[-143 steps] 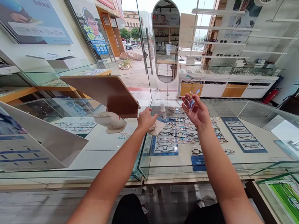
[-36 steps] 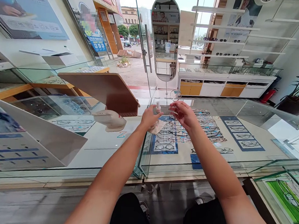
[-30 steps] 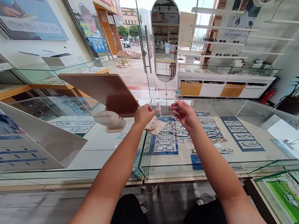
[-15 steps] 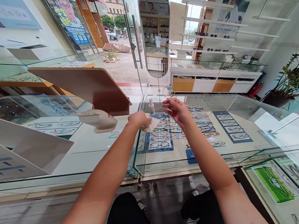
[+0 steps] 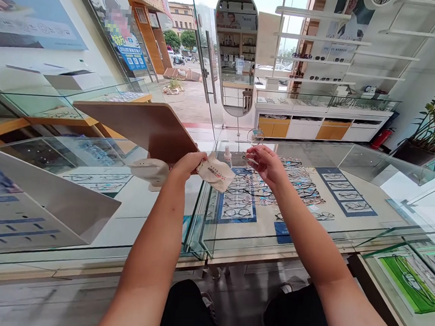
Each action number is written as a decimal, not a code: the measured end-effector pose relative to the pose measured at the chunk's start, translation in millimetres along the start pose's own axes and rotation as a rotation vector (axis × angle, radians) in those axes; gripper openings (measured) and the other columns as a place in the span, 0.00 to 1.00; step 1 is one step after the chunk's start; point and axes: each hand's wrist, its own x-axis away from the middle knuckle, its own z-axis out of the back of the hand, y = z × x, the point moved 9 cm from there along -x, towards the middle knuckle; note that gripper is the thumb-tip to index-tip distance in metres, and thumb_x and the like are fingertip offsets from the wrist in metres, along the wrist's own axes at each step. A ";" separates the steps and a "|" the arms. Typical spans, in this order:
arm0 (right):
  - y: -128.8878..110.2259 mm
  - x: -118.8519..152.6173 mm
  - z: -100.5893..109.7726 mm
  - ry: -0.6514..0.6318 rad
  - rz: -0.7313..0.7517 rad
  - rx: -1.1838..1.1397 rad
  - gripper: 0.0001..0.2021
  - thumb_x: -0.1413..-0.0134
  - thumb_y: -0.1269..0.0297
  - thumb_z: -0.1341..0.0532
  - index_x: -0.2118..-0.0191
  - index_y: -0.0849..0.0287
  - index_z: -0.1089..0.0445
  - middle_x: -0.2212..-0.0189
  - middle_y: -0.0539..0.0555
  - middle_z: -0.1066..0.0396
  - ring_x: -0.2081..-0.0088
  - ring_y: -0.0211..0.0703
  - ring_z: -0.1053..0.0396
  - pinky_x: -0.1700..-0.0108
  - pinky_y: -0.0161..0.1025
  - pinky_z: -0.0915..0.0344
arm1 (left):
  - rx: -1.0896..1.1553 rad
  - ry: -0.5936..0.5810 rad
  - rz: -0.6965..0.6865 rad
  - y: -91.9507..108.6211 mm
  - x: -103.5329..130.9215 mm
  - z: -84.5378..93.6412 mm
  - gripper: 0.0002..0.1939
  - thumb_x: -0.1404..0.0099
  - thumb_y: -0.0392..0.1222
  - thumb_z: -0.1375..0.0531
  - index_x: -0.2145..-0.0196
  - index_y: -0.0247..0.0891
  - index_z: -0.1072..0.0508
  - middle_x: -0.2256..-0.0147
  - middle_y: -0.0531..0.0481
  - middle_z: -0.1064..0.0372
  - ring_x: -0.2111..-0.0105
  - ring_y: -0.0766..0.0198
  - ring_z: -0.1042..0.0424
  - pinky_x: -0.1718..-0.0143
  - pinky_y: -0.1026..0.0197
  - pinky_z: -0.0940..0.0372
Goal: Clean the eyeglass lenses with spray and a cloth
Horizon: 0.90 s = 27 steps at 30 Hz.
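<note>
Cloth (image 5: pixel 217 176), likely soft and limp, is pinched at ten o'clock by the left hand (image 5: pixel 187 164); toward one o'clock, eyeglasses (image 5: pixel 256 136), probably fragile, best held by the rims, are pinched by the right hand (image 5: pixel 269 165).

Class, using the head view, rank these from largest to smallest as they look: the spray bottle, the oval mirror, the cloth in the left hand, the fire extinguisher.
1. Oval mirror
2. Cloth, held in the left hand
Unranked, both smaller: spray bottle and fire extinguisher look too alike.
</note>
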 end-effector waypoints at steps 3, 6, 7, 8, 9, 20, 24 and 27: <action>-0.6 0.2 -3.2 -0.018 0.008 -0.015 0.27 0.64 0.41 0.13 0.66 0.51 0.21 0.58 0.50 0.15 0.56 0.41 0.20 0.49 0.39 0.22 | 0.148 -0.034 0.060 9.8 6.9 9.1 0.13 0.47 0.54 0.39 0.73 0.44 0.35 0.76 0.48 0.35 0.76 0.58 0.32 0.75 0.56 0.32; -1.7 1.2 -6.7 -0.023 0.027 -0.008 0.26 0.64 0.39 0.14 0.66 0.49 0.20 0.59 0.49 0.15 0.54 0.43 0.20 0.45 0.41 0.23 | 0.403 -0.091 0.044 31.0 18.1 3.9 0.12 0.49 0.51 0.38 0.71 0.44 0.35 0.74 0.51 0.39 0.76 0.63 0.38 0.76 0.60 0.38; -2.0 1.5 -7.2 -0.017 0.036 -0.002 0.26 0.63 0.39 0.14 0.66 0.49 0.20 0.59 0.49 0.15 0.53 0.44 0.20 0.44 0.42 0.24 | 0.480 -0.114 0.021 40.3 23.1 -1.0 0.12 0.49 0.50 0.37 0.71 0.44 0.35 0.74 0.52 0.40 0.76 0.64 0.40 0.76 0.60 0.41; -2.0 1.7 -7.3 -0.007 0.043 0.000 0.26 0.62 0.39 0.15 0.66 0.49 0.21 0.59 0.49 0.15 0.52 0.45 0.20 0.43 0.43 0.24 | 0.531 -0.133 -0.010 50.1 28.5 -6.9 0.13 0.48 0.49 0.36 0.71 0.44 0.35 0.74 0.53 0.42 0.76 0.64 0.41 0.76 0.61 0.43; -1.8 1.8 -7.0 0.006 0.050 -0.002 0.25 0.61 0.40 0.15 0.66 0.49 0.21 0.58 0.50 0.15 0.51 0.45 0.20 0.43 0.43 0.25 | 0.549 -0.147 -0.047 59.9 34.3 -13.4 0.13 0.47 0.49 0.35 0.71 0.44 0.36 0.74 0.54 0.43 0.76 0.64 0.42 0.76 0.61 0.44; -1.7 -1.3 8.4 0.171 0.136 -0.053 0.20 0.58 0.46 0.16 0.66 0.51 0.19 0.61 0.49 0.15 0.57 0.42 0.23 0.52 0.39 0.29 | 0.544 -0.132 -0.399 114.2 73.4 -61.4 0.17 0.43 0.51 0.31 0.71 0.43 0.36 0.76 0.57 0.44 0.76 0.68 0.47 0.74 0.63 0.49; -2.6 -0.8 9.9 0.192 0.133 -0.085 0.18 0.58 0.49 0.17 0.67 0.52 0.18 0.62 0.48 0.15 0.58 0.40 0.24 0.53 0.37 0.30 | 0.532 -0.116 -0.556 126.3 84.1 -58.5 0.17 0.40 0.50 0.29 0.70 0.41 0.32 0.74 0.56 0.40 0.74 0.67 0.42 0.73 0.64 0.44; -2.0 -0.6 9.0 0.194 0.130 -0.104 0.16 0.56 0.52 0.17 0.68 0.52 0.19 0.63 0.48 0.15 0.60 0.39 0.24 0.55 0.36 0.30 | 0.518 -0.123 -0.632 133.1 92.5 -59.7 0.19 0.38 0.52 0.27 0.71 0.41 0.32 0.70 0.53 0.33 0.72 0.66 0.37 0.70 0.63 0.39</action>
